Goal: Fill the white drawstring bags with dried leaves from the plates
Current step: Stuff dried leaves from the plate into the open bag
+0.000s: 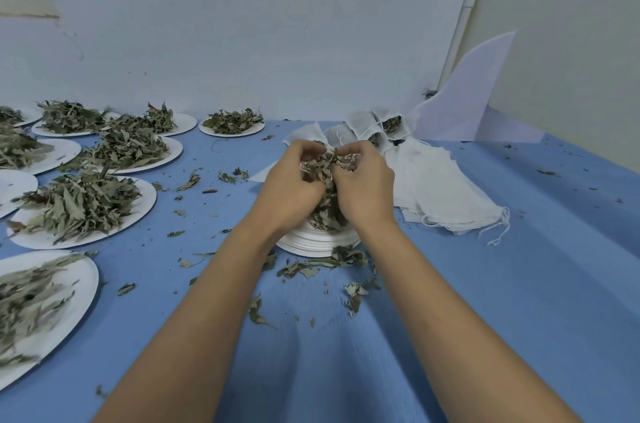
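My left hand point(291, 183) and my right hand point(363, 185) meet above a stack of white plates point(317, 242) in the middle of the blue table. Both hands grip a clump of dried leaves point(327, 176) between them, fingers curled into it. A bit of white cloth and string shows at my fingertips; whether it is a bag's mouth I cannot tell. Filled white drawstring bags point(381, 126) stand behind my hands. A flat pile of empty white bags point(440, 187) lies just to the right.
Several white plates heaped with dried leaves point(83, 208) cover the left side of the table, one at the back point(232, 124). Loose leaves point(322, 263) are scattered on the blue cloth in front of the stack. A white board point(478, 100) leans at the back right corner.
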`<state>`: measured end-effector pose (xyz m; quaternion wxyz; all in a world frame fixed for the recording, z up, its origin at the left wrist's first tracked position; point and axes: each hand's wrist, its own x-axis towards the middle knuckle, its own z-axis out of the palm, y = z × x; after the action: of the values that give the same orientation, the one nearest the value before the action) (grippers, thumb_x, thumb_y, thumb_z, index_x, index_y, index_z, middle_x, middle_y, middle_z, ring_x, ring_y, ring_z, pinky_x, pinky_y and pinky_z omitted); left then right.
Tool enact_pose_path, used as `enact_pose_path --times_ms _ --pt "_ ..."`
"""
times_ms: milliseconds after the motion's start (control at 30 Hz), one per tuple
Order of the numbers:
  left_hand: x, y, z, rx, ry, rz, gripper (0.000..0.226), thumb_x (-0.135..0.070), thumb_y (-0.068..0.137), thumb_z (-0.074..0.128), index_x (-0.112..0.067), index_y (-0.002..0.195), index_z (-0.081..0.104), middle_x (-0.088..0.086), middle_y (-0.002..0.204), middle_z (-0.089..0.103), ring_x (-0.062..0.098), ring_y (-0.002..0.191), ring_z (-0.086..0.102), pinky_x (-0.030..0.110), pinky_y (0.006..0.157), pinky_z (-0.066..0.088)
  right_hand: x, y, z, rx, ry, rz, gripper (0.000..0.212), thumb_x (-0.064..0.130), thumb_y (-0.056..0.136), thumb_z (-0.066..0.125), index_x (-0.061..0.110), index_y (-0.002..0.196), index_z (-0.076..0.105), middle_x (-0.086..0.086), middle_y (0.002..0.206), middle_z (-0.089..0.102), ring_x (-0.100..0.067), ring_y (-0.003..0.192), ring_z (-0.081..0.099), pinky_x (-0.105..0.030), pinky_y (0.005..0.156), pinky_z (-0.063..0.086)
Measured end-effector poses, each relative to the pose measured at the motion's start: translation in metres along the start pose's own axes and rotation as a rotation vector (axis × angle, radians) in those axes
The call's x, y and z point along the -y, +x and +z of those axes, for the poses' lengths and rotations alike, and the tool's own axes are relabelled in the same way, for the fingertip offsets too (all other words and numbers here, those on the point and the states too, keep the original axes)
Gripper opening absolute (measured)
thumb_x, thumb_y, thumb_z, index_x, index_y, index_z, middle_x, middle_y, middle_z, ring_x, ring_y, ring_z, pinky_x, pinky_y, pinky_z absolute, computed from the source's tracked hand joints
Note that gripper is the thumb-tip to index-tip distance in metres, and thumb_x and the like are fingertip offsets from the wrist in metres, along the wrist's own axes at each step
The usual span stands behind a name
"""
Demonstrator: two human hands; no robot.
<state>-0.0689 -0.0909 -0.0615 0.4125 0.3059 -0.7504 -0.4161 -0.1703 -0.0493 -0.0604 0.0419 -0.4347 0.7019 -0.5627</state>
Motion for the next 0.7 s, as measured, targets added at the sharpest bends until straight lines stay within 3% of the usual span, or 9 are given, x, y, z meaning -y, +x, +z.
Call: enact_pose_path --times_ms 100,167,233,267,333,400,500,633,700 --pt "-0.004 0.003 -0.001 -0.057 -0.209 -0.097 0.035 0.005 0.084 0.043 -0.021 0.106 0.051 -0.012 0.093 0.053 -0.008 0.05 0.049 0.01 0.054 0.042 -0.001 0.002 0.0 0.006 0.053 0.04 0.018 0.011 0.088 0.062 0.015 0.103 0.052 0.017 0.074 0.045 0.01 0.051 0.047 -0.002 0.049 0.036" --pt "-0.006 0.005 -0.002 -0.091 -0.291 -0.171 0.021 -0.006 0.09 0.046 -0.021 0.103 0.054 -0.008 0.084 0.053 0.0 0.061 0.051 0.018 0.066 0.045 0.0 0.001 0.002 0.036 0.096 0.071 0.018 0.015 0.089 0.063 0.015 0.101 0.05 0.014 0.076 0.046 0.014 0.051 0.048 -0.003 0.048 0.036" --pt "-0.005 0.006 -0.002 -0.089 -0.297 -0.212 0.009 -0.024 0.092 0.056 -0.023 0.101 0.057 -0.008 0.088 0.058 0.002 0.073 0.056 0.019 0.069 0.045 0.002 0.001 0.002 0.092 0.125 0.12 0.016 0.021 0.091 0.061 0.016 0.103 0.052 0.01 0.085 0.053 0.009 0.062 0.052 -0.005 0.054 0.04" --pt "-0.003 0.006 -0.002 -0.084 -0.289 -0.217 0.014 -0.029 0.09 0.061 -0.022 0.102 0.058 -0.008 0.093 0.06 0.002 0.08 0.059 0.017 0.068 0.045 0.003 0.0 0.003 0.125 0.15 0.157 0.015 0.022 0.092 0.059 0.017 0.105 0.054 0.007 0.093 0.058 0.005 0.073 0.054 -0.008 0.064 0.044" --pt "0.001 0.005 -0.001 -0.096 -0.259 -0.223 0.029 -0.034 0.084 0.07 -0.021 0.107 0.058 -0.004 0.102 0.061 0.005 0.091 0.061 0.016 0.068 0.047 0.006 0.0 0.004 0.189 0.22 0.246 0.017 0.02 0.092 0.053 0.017 0.108 0.057 0.001 0.105 0.063 -0.01 0.092 0.06 -0.03 0.085 0.052" --pt "0.002 0.004 -0.002 -0.115 -0.248 -0.226 0.035 -0.037 0.08 0.073 -0.022 0.108 0.057 -0.001 0.105 0.061 0.009 0.095 0.062 0.019 0.073 0.049 0.01 -0.002 0.005 0.24 0.304 0.321 0.026 0.018 0.085 0.051 0.013 0.108 0.063 -0.006 0.106 0.068 -0.02 0.098 0.064 -0.042 0.09 0.052" --pt "0.003 0.005 -0.002 -0.134 -0.212 -0.219 0.034 -0.036 0.078 0.075 -0.026 0.103 0.055 0.002 0.109 0.059 0.013 0.1 0.061 0.027 0.083 0.051 0.013 -0.002 0.004 0.239 0.481 0.447 0.032 0.021 0.075 0.047 0.013 0.094 0.071 -0.014 0.1 0.071 -0.027 0.096 0.066 -0.042 0.087 0.052" --pt "0.001 0.002 0.0 -0.141 -0.188 -0.194 0.044 -0.035 0.071 0.08 -0.029 0.102 0.05 -0.012 0.1 0.052 0.0 0.09 0.056 0.016 0.067 0.046 0.012 0.002 0.005 0.222 0.649 0.521 0.036 0.03 0.089 0.036 0.018 0.085 0.069 -0.01 0.094 0.07 -0.025 0.091 0.066 -0.04 0.082 0.052" --pt "0.003 0.002 0.003 -0.169 -0.137 -0.179 0.045 -0.032 0.072 0.08 -0.028 0.103 0.049 -0.015 0.097 0.052 0.003 0.091 0.058 0.021 0.071 0.05 0.013 0.001 0.007 0.251 0.593 0.488 0.038 0.039 0.092 0.037 0.019 0.086 0.068 -0.01 0.093 0.071 -0.024 0.088 0.067 -0.038 0.08 0.052"
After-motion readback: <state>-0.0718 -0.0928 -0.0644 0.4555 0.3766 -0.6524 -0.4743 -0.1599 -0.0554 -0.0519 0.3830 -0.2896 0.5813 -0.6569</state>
